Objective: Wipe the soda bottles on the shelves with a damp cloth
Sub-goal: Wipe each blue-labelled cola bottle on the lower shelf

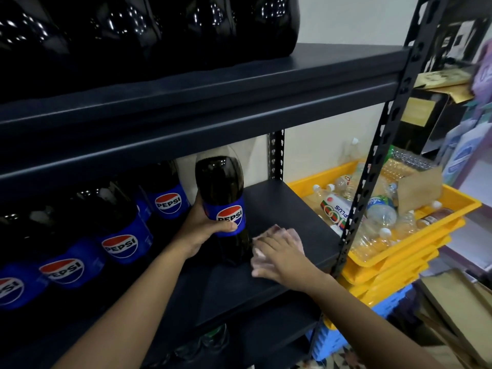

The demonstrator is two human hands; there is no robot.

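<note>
Dark shelf (287, 209), cola row at left. Left hand (205, 230) clenched round bottle (221, 198), steadying it upright; right hand (277, 251) pressed cloth (277, 231) against lower side, likely wiping.

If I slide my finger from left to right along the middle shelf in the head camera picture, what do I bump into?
Row of Pepsi bottles → left hand gripping one Pepsi bottle → right hand with the cloth → black shelf post → yellow tray of empty bottles.
</note>
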